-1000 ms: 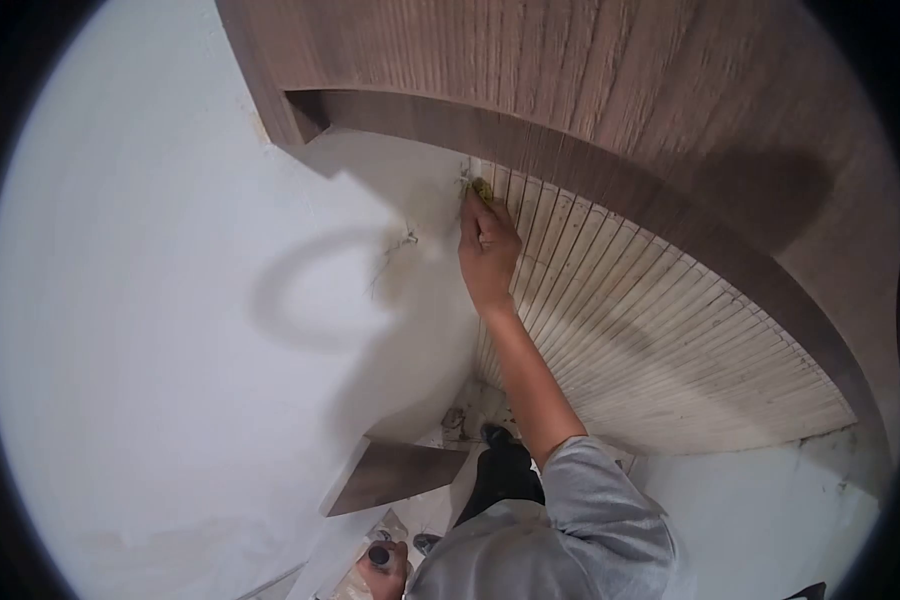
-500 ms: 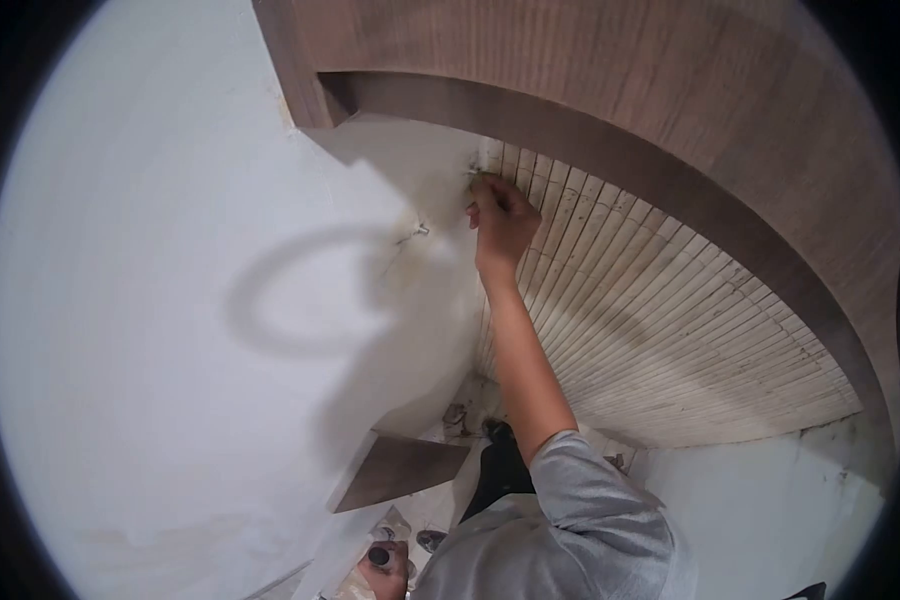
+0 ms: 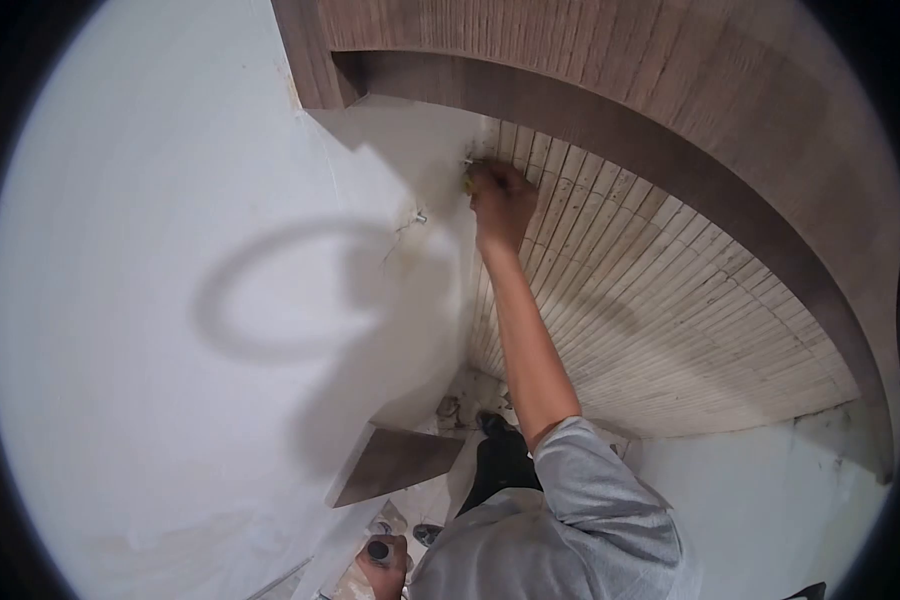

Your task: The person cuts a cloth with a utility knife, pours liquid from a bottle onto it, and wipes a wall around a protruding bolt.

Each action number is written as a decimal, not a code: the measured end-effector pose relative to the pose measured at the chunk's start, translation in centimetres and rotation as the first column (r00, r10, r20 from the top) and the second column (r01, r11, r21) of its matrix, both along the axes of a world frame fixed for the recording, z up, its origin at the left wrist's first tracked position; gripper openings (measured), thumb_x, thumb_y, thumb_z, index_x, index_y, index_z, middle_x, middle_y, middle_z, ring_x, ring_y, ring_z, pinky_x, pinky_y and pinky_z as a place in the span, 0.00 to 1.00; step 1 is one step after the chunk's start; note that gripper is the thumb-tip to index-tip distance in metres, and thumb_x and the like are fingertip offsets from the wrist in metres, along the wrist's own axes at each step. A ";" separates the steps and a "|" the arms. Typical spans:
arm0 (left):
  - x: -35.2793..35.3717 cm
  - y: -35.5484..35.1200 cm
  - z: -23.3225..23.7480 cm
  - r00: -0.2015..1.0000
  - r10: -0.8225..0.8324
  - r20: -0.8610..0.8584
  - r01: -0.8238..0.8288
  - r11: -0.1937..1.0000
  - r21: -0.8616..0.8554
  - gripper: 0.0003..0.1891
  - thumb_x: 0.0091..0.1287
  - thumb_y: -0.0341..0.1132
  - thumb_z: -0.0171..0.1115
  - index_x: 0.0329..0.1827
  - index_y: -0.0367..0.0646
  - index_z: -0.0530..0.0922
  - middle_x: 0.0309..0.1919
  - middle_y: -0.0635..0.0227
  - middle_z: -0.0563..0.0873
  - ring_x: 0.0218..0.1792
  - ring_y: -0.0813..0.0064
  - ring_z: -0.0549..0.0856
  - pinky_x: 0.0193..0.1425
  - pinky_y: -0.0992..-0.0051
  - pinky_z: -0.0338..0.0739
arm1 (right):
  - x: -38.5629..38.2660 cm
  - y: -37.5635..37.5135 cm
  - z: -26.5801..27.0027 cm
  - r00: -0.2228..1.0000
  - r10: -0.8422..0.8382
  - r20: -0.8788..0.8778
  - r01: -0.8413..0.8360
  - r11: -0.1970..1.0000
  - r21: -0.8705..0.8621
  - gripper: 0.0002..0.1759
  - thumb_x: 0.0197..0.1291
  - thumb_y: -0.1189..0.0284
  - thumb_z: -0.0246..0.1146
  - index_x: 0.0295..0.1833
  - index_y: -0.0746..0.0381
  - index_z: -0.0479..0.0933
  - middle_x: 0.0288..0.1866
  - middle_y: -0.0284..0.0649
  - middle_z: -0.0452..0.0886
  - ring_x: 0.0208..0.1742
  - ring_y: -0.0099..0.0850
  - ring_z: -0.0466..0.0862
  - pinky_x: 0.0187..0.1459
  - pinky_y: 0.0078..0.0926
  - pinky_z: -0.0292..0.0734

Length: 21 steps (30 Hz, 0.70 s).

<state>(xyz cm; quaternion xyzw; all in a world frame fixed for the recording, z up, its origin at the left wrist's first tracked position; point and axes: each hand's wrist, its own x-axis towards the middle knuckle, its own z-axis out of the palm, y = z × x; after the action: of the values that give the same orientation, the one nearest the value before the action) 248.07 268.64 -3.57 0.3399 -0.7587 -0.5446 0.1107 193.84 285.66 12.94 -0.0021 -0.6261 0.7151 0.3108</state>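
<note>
My right hand (image 3: 503, 200) is raised to the corner where the white wall meets the ribbed panel. Its fingers are pinched together beside a small metal stub (image 3: 469, 161) that sticks out of the wall. A bit of yellow shows at the fingertips, but what they hold is too small to make out. Low on the left, my left hand (image 3: 385, 576) is wrapped round a grey tool with a round black end (image 3: 378, 550); the rest of that tool is hidden. A second metal stub (image 3: 421, 217) protrudes from cracked plaster, left of my right hand.
A curved brown wooden fascia (image 3: 610, 120) arches above the ribbed cream panel (image 3: 650, 320). The white wall (image 3: 150, 300) fills the left side, with shadows on it. A brown board (image 3: 395, 465) juts out lower down, near my feet.
The view has shifted slightly, so the fascia and wall stubs sit a little higher. My right hand stays at the corner with its fingers turned a little; my left hand keeps its hold.
</note>
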 end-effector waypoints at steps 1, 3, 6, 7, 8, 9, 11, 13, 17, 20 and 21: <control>-0.1 0.0 0.6 0.999 -0.030 0.032 0.033 0.997 -0.074 0.10 0.65 0.31 0.79 0.32 0.39 0.84 0.30 0.66 0.87 0.36 0.70 0.84 0.49 0.66 0.78 | -0.5 0.0 0.4 0.998 -0.049 -0.034 0.050 0.998 0.037 0.09 0.63 0.74 0.70 0.43 0.69 0.89 0.27 0.40 0.87 0.30 0.24 0.85 0.36 0.27 0.79; -0.3 -0.2 0.6 0.993 -0.076 0.090 0.094 0.972 -0.215 0.10 0.65 0.31 0.79 0.31 0.40 0.84 0.30 0.66 0.86 0.37 0.70 0.84 0.50 0.66 0.78 | 1.8 -0.3 1.6 0.999 -0.030 -0.033 0.034 0.990 0.136 0.09 0.66 0.73 0.71 0.45 0.67 0.89 0.30 0.42 0.89 0.33 0.27 0.87 0.41 0.28 0.81; -1.2 0.0 0.6 0.992 -0.124 -0.021 0.122 0.988 -0.095 0.09 0.64 0.30 0.79 0.31 0.39 0.85 0.30 0.65 0.88 0.36 0.71 0.86 0.48 0.67 0.79 | 1.3 0.2 0.6 0.996 0.001 -0.093 0.017 0.982 0.187 0.10 0.69 0.71 0.71 0.47 0.67 0.89 0.36 0.44 0.91 0.36 0.31 0.89 0.45 0.30 0.82; -1.3 -0.1 0.5 0.990 -0.137 -0.032 0.134 0.989 -0.067 0.08 0.63 0.29 0.79 0.31 0.38 0.85 0.29 0.65 0.88 0.35 0.71 0.86 0.48 0.67 0.80 | 0.8 0.4 -0.4 0.993 0.011 -0.119 0.011 0.983 0.185 0.10 0.70 0.70 0.71 0.48 0.66 0.89 0.37 0.45 0.92 0.37 0.33 0.90 0.45 0.31 0.83; -1.7 0.1 0.7 0.988 -0.150 -0.045 0.148 0.988 -0.035 0.08 0.63 0.28 0.79 0.31 0.38 0.85 0.29 0.64 0.89 0.34 0.72 0.86 0.47 0.68 0.80 | 1.2 0.8 -0.7 0.997 0.023 -0.071 -0.004 0.967 0.253 0.10 0.70 0.70 0.71 0.49 0.66 0.89 0.39 0.47 0.92 0.38 0.35 0.90 0.47 0.32 0.83; -2.5 0.4 0.8 0.985 -0.161 -0.064 0.161 0.987 -0.004 0.07 0.62 0.28 0.79 0.31 0.37 0.86 0.28 0.64 0.89 0.34 0.72 0.87 0.46 0.68 0.81 | 1.6 1.4 -0.9 0.999 0.032 -0.030 -0.021 0.947 0.321 0.10 0.71 0.70 0.70 0.51 0.66 0.89 0.41 0.48 0.92 0.39 0.37 0.91 0.48 0.34 0.84; -3.4 0.8 1.0 0.971 -0.226 -0.074 0.222 0.973 -0.058 0.08 0.61 0.28 0.79 0.30 0.37 0.86 0.27 0.63 0.90 0.31 0.73 0.88 0.41 0.70 0.81 | 2.8 2.4 -1.5 0.998 0.057 0.030 -0.064 0.909 0.412 0.11 0.71 0.70 0.70 0.53 0.65 0.88 0.44 0.50 0.92 0.42 0.40 0.92 0.49 0.36 0.85; -4.3 0.9 0.6 0.955 -0.284 -0.080 0.281 0.959 -0.047 0.09 0.61 0.30 0.80 0.31 0.39 0.86 0.27 0.63 0.90 0.31 0.71 0.89 0.41 0.69 0.82 | 4.4 3.1 -2.4 0.993 0.096 0.061 -0.114 0.883 0.454 0.12 0.71 0.70 0.71 0.55 0.64 0.88 0.46 0.51 0.93 0.45 0.43 0.93 0.51 0.39 0.85; -7.0 2.4 0.1 0.920 -0.372 -0.123 0.359 0.926 -0.114 0.09 0.61 0.32 0.80 0.32 0.39 0.87 0.29 0.60 0.91 0.32 0.62 0.91 0.40 0.66 0.83 | 6.8 5.6 -4.1 0.968 0.097 0.230 -0.211 0.810 0.547 0.13 0.72 0.70 0.71 0.57 0.64 0.88 0.49 0.50 0.93 0.49 0.42 0.93 0.53 0.37 0.85; -9.5 4.0 1.7 0.897 -0.414 -0.153 0.405 0.910 -0.086 0.09 0.60 0.33 0.80 0.33 0.39 0.88 0.30 0.59 0.91 0.33 0.60 0.92 0.40 0.65 0.84 | 6.6 7.4 -3.7 0.965 0.095 0.243 -0.220 0.798 0.561 0.15 0.70 0.70 0.73 0.57 0.65 0.88 0.49 0.50 0.93 0.49 0.39 0.94 0.52 0.34 0.86; -9.8 4.5 1.8 0.890 -0.426 -0.161 0.418 0.904 -0.086 0.09 0.60 0.34 0.80 0.33 0.39 0.88 0.30 0.59 0.91 0.33 0.59 0.92 0.41 0.64 0.85 | 6.5 7.7 -2.2 0.975 0.126 0.185 -0.209 0.806 0.554 0.15 0.69 0.71 0.73 0.57 0.65 0.89 0.49 0.50 0.93 0.50 0.39 0.94 0.52 0.33 0.86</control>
<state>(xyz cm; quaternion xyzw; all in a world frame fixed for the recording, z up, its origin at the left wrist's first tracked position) 238.28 273.14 -1.76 0.1148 -0.8147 -0.5647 0.0645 200.37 293.40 10.72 0.0962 -0.8289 0.5180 0.1882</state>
